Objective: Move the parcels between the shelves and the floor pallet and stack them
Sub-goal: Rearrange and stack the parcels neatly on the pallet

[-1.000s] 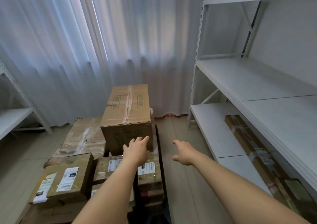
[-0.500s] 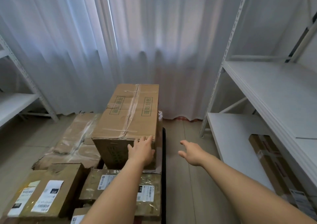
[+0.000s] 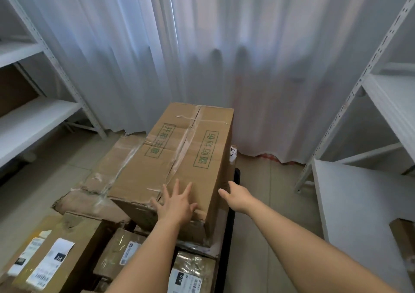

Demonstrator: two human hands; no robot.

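A large taped cardboard box with green printed characters sits on top of the parcel stack on the black floor pallet. My left hand lies flat with spread fingers on the box's near top corner. My right hand reaches along the box's right side, fingers extended at the side face. Smaller labelled parcels and taped ones lie below in front. A flattened, crumpled box lies to the left of the large one.
White metal shelving stands on the left and white shelving on the right, with a brown parcel on its low shelf. White curtains hang behind. Tiled floor runs between the pallet and the right shelves.
I have moved closer to the stack. My left hand slid from the box's front edge onto its top corner, and my right hand came in against the box's right side.
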